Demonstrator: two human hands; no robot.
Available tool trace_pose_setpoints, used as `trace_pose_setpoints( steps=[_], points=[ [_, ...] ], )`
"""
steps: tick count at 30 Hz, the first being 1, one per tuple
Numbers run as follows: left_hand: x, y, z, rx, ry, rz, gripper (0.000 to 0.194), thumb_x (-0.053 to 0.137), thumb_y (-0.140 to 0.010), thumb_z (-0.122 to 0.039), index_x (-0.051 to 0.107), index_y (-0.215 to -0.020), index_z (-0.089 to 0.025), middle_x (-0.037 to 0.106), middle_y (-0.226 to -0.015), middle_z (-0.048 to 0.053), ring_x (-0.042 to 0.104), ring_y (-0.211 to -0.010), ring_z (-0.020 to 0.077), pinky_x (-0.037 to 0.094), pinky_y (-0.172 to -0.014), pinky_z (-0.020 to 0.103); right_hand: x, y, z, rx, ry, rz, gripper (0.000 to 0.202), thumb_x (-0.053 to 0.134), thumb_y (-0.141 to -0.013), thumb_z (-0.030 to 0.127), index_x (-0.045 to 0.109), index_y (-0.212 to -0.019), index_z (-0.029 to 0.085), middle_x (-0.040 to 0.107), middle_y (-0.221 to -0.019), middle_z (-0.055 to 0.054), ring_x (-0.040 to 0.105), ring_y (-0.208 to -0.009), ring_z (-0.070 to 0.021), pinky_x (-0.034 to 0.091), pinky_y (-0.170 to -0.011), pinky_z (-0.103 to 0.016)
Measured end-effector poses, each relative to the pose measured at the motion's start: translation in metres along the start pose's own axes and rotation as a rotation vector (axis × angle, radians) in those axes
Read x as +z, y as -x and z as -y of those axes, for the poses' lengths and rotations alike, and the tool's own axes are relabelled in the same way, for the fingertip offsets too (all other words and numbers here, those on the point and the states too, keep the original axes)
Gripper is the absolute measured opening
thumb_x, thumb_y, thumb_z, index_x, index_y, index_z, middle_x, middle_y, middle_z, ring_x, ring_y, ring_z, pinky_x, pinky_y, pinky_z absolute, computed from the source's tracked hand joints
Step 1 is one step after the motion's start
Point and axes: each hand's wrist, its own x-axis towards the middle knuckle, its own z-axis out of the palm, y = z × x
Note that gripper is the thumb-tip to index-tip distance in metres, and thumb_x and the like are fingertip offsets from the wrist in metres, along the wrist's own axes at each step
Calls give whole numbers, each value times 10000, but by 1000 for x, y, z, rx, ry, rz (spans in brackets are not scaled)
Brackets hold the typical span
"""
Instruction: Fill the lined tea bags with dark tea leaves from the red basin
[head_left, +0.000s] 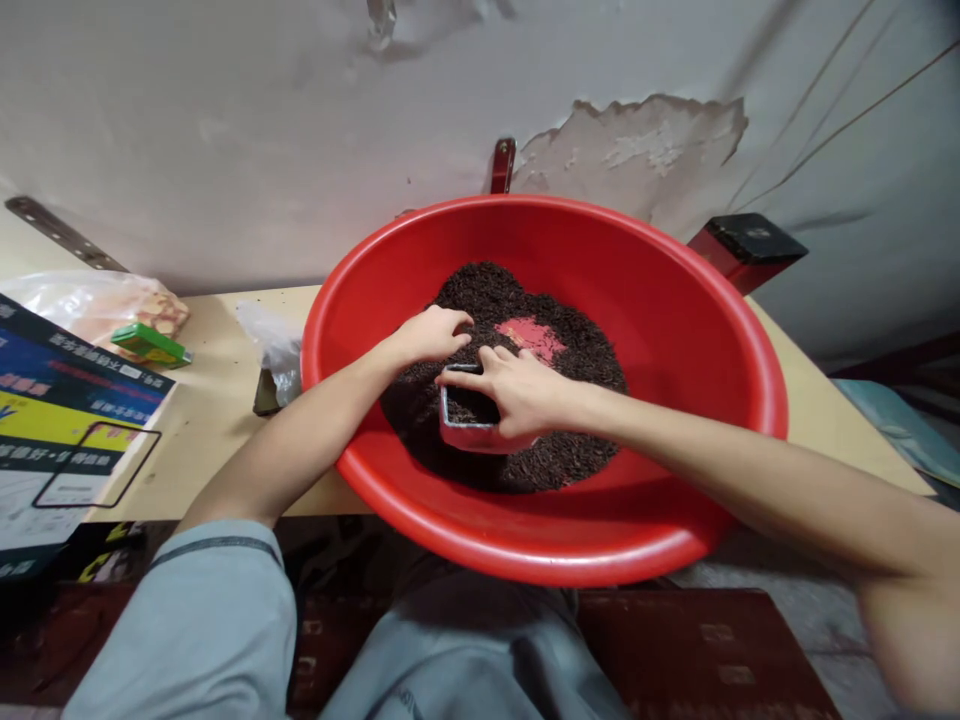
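A wide red plastic basin (697, 300) holds a layer of small dark brown seed-like grains (585, 400). In its middle sits a small reddish box (469, 438) with a pale metal rim, with grains inside it. My right hand (521, 388) grips the box from its right and far side, the thumb reaching over the rim. Just beyond the box, my left hand (433, 334) is low over the grains, fingers bent and apart, with nothing visible in them. Its fingertips are partly hidden against the grains. A pinkish patch (531, 338) shows among the grains behind my right hand.
The basin stands on a light wooden table (206, 440) against a peeling wall. At the left lie a printed cardboard box (67, 420), a green packet (150, 345) and a clear plastic bag (274, 345). A dark-topped red post (746, 245) rises behind the basin.
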Motion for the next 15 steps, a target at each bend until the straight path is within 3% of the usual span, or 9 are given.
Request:
trace_pose_setpoints(
  steps=[7, 10, 12, 13, 15],
  points=[
    [-1, -3, 0, 0, -18, 1, 432, 539, -1028, -232, 664, -1427, -125, 753, -1334, 122, 704, -1229, 227, 514, -1077, 296, 2, -5, -5, 69, -25, -31, 882, 649, -883, 599, 341, -1669, 343, 503, -1422, -257, 531, -1240, -453, 438, -974, -552],
    [-4, -3, 0, 11, -6, -23, 427, 535, -1020, -222, 680, -1412, -139, 750, -1343, 114, 702, -1226, 224, 505, -1079, 299, -4, 0, -18, 51, -103, 20, 1067, 734, -815, 623, 246, -1703, 288, 486, -1464, -255, 507, -1304, -462, 444, -1016, -556],
    [-8, -1, 1, 29, 28, -53, 381, 524, -1029, -261, 735, -1326, -148, 778, -1278, 102, 722, -1160, 216, 516, -1037, 296, -11, 6, -32, 15, -219, 24, 1155, 780, -792, 577, 173, -1716, 242, 496, -1493, -228, 529, -1321, -402, 458, -1053, -496],
    [-10, 0, 2, 41, 53, -61, 366, 516, -1039, -305, 770, -1250, -148, 802, -1194, 97, 738, -1087, 209, 528, -988, 292, -15, 8, -39, 36, -263, -17, 1088, 756, -829, 537, 201, -1708, 216, 518, -1495, -212, 554, -1309, -365, 469, -1055, -457],
    [-14, 4, 3, 71, 108, -40, 397, 514, -1041, -408, 812, -1090, -151, 820, -958, 74, 747, -890, 187, 537, -856, 278, -21, 10, -52, 185, -277, -92, 767, 629, -942, 462, 407, -1624, 193, 626, -1414, -174, 629, -1216, -312, 504, -996, -402]
  ],
)
